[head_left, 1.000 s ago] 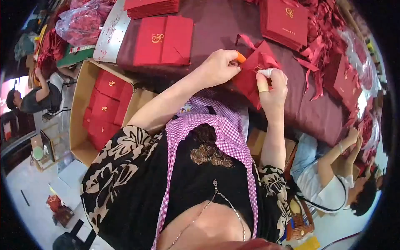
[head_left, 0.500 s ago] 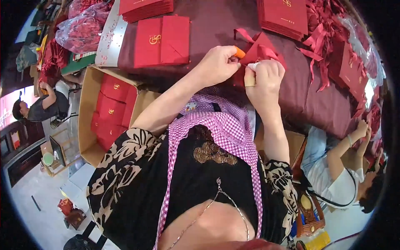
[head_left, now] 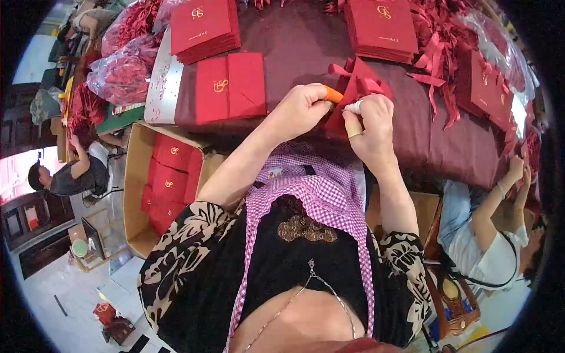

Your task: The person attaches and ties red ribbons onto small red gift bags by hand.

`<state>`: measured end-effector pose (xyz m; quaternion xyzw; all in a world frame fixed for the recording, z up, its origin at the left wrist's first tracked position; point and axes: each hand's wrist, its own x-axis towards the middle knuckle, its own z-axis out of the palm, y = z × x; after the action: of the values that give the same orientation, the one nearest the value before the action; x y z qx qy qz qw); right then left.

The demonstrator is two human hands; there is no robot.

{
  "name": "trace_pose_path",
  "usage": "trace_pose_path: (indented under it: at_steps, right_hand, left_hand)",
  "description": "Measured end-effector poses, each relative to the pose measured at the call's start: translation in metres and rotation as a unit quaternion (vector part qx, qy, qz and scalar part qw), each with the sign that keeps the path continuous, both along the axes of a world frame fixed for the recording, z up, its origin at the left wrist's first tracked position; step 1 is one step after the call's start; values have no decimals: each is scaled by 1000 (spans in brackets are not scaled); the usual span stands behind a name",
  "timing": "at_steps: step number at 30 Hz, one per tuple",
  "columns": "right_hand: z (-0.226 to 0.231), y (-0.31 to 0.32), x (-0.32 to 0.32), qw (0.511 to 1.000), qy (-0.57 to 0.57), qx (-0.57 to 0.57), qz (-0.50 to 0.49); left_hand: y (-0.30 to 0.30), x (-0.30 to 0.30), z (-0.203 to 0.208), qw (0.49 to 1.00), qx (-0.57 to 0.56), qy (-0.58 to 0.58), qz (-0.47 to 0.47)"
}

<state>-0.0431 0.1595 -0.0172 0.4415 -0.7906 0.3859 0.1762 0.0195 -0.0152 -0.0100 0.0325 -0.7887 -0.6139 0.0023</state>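
Note:
Between my hands is a red paper envelope [head_left: 336, 122] with a loose red satin ribbon [head_left: 366, 82] looped over it. My left hand [head_left: 299, 112] is closed at its near left edge, thumb against a forefinger wearing an orange finger cot. Closed close beside it, my right hand [head_left: 375, 126] has a white wrapping on one finger and a yellowish band on the thumb. Both hands pinch at the envelope and ribbon, but the fingers hide exactly what is between them. To the left, a flat red envelope [head_left: 249, 87] lies on the dark red tablecloth [head_left: 288, 41].
Stacks of red envelopes stand at the back left [head_left: 203, 26] and back right [head_left: 381, 26]. Loose red ribbons [head_left: 436, 65] hang at the right. A cardboard box [head_left: 136, 194] of red envelopes is left of me. A person [head_left: 491, 250] works at the right; another [head_left: 79, 170] is far left.
The whole view has shifted, so the table sits lower in the picture. Both hands stay closed at the envelope, and the ribbon loops have changed shape slightly.

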Motion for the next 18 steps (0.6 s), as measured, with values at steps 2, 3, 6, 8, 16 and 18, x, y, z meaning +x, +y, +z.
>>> trace_pose_path:
  at_steps: [2, 3, 6, 8, 16, 18]
  right_hand:
    - [-2, 1, 2, 1000, -7, 3, 0]
    - [-3, 0, 3, 1000, -7, 1, -2]
    - [-7, 0, 5, 999, -3, -31, -11]
    - [-8, 1, 8, 999, -3, -42, -17]
    - [45, 24, -22, 987, -104, 53, 112]
    - [48, 18, -25, 987, -15, 95, 131]
  left_hand:
    - [1, -1, -8, 999, 22, 29, 5]
    - [0, 0, -10, 998, -15, 66, -10]
    - [0, -1, -12, 988, -77, 125, -48]
    - [0, -1, -12, 981, -100, 148, -71]
    - [-5, 0, -7, 972, -91, 178, -122]
    - [-2, 1, -1, 971, -82, 185, -125]
